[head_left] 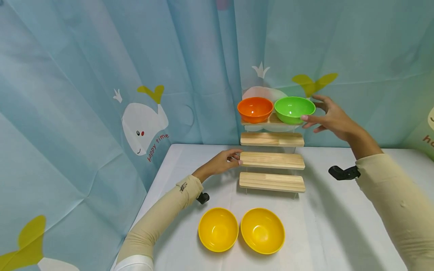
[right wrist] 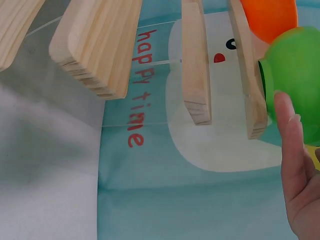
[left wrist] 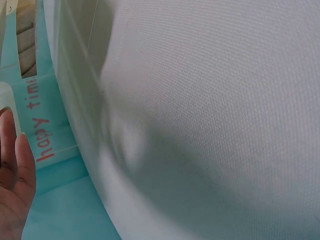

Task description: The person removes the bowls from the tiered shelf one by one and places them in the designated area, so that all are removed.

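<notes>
In the head view, a green bowl [head_left: 294, 109] sits at the right of the top step of a tiered wooden stand [head_left: 272, 139]. My right hand [head_left: 330, 116] is at its right side, fingers spread, thumb at the front of the bowl and a fingertip by the rim. Close on the bowl's left stands an orange bowl [head_left: 255, 110]. My left hand [head_left: 222, 161] holds the left end of a lower step between thumb and fingers. Only part of that hand [left wrist: 15, 180] shows in the left wrist view. From the right wrist, fingers [right wrist: 292, 145] overlap the green bowl.
Two yellow bowls [head_left: 218, 230] stand side by side, open upward, on the white tablecloth [head_left: 325, 233] in front of the stand. A blue curtain [head_left: 203, 67] with whale prints hangs behind the table and along its left.
</notes>
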The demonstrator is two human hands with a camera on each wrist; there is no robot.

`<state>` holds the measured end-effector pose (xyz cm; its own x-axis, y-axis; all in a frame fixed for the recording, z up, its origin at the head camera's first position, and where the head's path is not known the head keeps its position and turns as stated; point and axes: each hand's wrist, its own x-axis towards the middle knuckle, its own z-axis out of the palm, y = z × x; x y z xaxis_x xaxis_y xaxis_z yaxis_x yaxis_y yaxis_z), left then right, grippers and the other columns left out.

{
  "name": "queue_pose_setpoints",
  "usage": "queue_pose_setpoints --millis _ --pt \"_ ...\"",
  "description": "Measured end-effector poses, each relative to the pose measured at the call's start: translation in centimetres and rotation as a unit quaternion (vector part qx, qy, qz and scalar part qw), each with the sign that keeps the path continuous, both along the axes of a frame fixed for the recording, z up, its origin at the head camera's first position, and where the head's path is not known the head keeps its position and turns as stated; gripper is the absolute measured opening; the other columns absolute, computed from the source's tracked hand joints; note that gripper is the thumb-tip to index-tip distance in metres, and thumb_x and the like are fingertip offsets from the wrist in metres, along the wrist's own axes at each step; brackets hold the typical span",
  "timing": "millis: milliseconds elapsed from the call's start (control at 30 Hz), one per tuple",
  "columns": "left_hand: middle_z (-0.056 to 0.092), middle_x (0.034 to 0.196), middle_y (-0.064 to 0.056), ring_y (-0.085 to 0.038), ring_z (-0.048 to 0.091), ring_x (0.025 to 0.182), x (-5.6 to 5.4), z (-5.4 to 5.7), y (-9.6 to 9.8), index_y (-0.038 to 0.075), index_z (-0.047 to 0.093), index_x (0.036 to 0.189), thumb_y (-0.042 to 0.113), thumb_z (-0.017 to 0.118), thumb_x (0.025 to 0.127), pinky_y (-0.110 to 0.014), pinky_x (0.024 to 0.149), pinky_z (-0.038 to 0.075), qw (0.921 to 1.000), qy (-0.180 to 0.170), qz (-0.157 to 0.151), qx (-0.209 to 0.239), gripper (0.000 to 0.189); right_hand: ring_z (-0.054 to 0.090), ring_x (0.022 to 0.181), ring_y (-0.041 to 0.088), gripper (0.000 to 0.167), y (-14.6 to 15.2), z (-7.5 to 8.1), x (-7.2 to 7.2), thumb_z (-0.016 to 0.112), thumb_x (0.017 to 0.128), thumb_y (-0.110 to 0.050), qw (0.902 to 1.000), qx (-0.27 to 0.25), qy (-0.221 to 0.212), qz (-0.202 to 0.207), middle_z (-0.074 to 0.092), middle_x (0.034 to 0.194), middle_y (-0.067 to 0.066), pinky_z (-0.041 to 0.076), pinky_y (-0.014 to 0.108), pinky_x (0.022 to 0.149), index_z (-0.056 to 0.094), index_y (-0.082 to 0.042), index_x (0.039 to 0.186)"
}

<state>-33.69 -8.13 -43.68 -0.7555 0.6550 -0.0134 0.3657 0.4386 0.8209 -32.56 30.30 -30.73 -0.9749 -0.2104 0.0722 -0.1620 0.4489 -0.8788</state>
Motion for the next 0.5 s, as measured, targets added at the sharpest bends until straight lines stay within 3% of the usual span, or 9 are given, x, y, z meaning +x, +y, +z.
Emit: queue_pose_setpoints --millis 167,367,500 --pt "0.061 0.131 -0.012 -0.022 0.058 0.117 0.03 -0.01 0.12 0.011 0.043 0.152 0.027 0.061 0.102 -0.032 0.101 0.049 1.0000 0.001 -0.003 0.004 0.056 0.073 0.079 0.003 0.094 -0.21 -0.09 -0.31 0.062 0.100 -0.028 0.9999 -0.012 -0.008 0.007 0.002 0.166 0.026 0.059 0.025 0.068 -0.007 -0.019 0.162" --pt "0.062 0.130 -0.012 -0.022 0.059 0.116 -0.01 -0.12 0.15 0.010 0.044 0.152 0.027 0.061 0.102 -0.032 0.101 0.049 1.0000 0.006 -0.005 0.004 0.055 0.074 0.080 0.004 0.095 -0.56 -0.43 -0.59 0.062 0.100 -0.026 0.9992 -0.035 -0.012 0.012 0.013 0.160 0.031 0.059 0.025 0.068 -0.010 -0.018 0.162" --pt "0.062 0.129 -0.010 -0.021 0.059 0.116 0.00 -0.15 0.17 0.011 0.044 0.152 0.028 0.061 0.102 -0.031 0.100 0.049 1.0000 0.007 -0.003 0.000 0.055 0.075 0.080 0.006 0.096 -0.91 -0.67 -0.73 0.063 0.100 -0.023 0.9986 -0.050 -0.011 0.013 0.026 0.152 0.025 0.059 0.024 0.067 -0.011 -0.017 0.162"
